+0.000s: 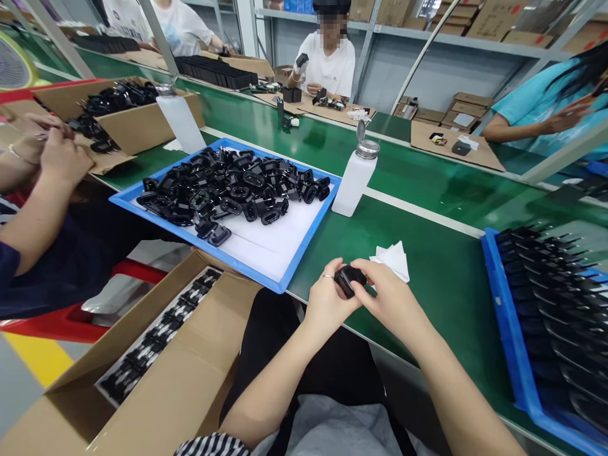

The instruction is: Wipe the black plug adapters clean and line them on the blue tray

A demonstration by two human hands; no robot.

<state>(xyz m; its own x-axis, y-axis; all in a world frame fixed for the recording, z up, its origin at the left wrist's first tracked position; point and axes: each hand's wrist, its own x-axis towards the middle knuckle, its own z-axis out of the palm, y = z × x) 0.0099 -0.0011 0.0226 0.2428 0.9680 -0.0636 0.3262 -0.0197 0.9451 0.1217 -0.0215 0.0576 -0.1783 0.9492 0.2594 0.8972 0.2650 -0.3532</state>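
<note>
Between my two hands, over the bench edge, is a small glossy black plastic charger case (350, 281). My left hand (327, 294) wears a ring and has its fingers closed round the case's left side. On the right side, the thumb and fingers of my right hand (382, 288) grip the same case. Fingers cover part of it, so its far face is hidden. White folded wipes (393, 259) lie on the green bench just behind my right hand. To the left, a blue-rimmed tray (280, 283) bears a heap of similar black plastic parts (237, 187).
A white pump bottle (356, 180) with its lid up stands right of the tray; another bottle (181, 120) stands behind it. A blue crate (506, 329) at right holds rows of black pronged parts. An open carton (190, 348) sits low at left. Co-workers sit left and opposite.
</note>
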